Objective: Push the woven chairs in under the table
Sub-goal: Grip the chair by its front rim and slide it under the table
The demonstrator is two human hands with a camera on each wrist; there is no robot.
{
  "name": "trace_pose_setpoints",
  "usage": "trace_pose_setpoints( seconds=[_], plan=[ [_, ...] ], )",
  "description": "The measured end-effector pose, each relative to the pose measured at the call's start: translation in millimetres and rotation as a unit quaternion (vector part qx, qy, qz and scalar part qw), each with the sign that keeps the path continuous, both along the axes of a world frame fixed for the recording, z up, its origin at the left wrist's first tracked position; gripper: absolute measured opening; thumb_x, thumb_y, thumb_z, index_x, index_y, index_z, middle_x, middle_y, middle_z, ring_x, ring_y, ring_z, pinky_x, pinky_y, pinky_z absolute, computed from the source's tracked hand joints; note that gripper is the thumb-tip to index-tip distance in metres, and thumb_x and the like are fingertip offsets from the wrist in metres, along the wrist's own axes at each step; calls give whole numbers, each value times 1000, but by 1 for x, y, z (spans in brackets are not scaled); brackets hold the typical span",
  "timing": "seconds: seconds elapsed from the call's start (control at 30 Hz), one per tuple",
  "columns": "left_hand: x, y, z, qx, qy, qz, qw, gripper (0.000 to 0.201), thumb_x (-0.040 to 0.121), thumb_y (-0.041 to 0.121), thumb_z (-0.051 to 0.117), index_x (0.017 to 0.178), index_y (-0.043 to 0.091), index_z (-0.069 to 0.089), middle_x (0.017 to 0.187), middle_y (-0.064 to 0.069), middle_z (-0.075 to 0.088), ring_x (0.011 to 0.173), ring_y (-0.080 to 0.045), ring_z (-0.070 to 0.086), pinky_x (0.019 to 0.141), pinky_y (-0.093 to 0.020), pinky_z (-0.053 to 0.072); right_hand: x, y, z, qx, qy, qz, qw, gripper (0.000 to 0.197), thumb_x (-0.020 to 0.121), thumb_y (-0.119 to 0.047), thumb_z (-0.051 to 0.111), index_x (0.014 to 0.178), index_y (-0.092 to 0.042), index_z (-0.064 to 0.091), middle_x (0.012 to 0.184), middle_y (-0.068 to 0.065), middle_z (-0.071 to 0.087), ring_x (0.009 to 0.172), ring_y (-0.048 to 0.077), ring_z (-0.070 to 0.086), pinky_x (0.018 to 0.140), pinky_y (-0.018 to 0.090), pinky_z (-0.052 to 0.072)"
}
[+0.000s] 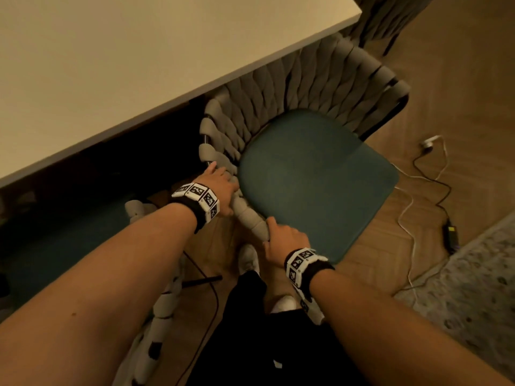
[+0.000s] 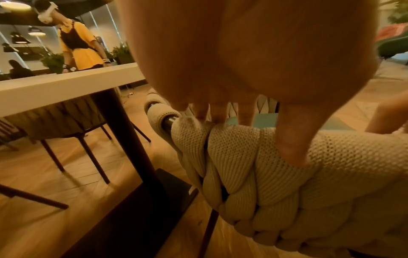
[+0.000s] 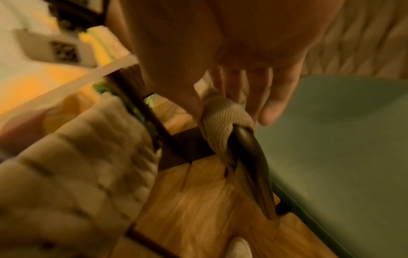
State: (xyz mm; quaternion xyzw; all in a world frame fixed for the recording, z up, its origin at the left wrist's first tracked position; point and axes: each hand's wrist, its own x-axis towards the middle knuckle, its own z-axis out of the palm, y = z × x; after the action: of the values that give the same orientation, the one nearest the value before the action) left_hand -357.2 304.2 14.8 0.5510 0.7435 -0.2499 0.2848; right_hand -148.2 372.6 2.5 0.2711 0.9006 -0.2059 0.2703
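Observation:
A woven chair (image 1: 315, 79) with a green seat cushion (image 1: 315, 185) stands askew beside the white table (image 1: 125, 65), its braided back against the table edge. My left hand (image 1: 220, 188) grips the near woven armrest (image 1: 249, 215), fingers curled over it and thumb on the near side, as the left wrist view shows on the armrest (image 2: 287, 174). My right hand (image 1: 281, 236) grips the front end of the same armrest (image 3: 223, 118), just above the dark metal leg (image 3: 249, 157). A second woven chair (image 1: 158, 316) stands close at my lower left.
Another woven chair (image 1: 390, 20) sits past the table corner. Cables (image 1: 418, 190) and a power adapter (image 1: 451, 235) lie on the wooden floor at the right, beside a rug (image 1: 473, 288). A dark table leg (image 2: 128, 139) stands left of the armrest. A person in yellow (image 2: 81, 47) stands beyond the table.

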Motion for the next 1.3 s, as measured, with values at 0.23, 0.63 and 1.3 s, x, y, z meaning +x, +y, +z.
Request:
trace_pose_setpoints(
  seconds=[0.23,0.63,1.3],
  plan=[
    [40,13,4,32,-23,17,999,72,82,57,63,140,19,42,142,-9,49,139,-28,35,121,-51,1,37,23,2,58,-13,131,990,47,87,-26,55,128,-14,37,109,11,67,101,32,61,80,39,44],
    [300,119,-7,106,-127,142,976,55,84,53,60,121,14,51,122,-13,60,117,-33,49,101,-44,40,247,233,30,109,-71,213,968,57,83,-16,58,136,-21,39,119,6,64,107,29,62,81,37,51],
    [202,98,10,-100,107,-12,989,59,80,47,60,136,31,50,149,-11,36,142,-30,23,117,-61,2,234,153,9,-1,-59,222,973,31,90,-30,52,119,-20,47,114,6,64,100,31,63,73,38,38]
  ],
)
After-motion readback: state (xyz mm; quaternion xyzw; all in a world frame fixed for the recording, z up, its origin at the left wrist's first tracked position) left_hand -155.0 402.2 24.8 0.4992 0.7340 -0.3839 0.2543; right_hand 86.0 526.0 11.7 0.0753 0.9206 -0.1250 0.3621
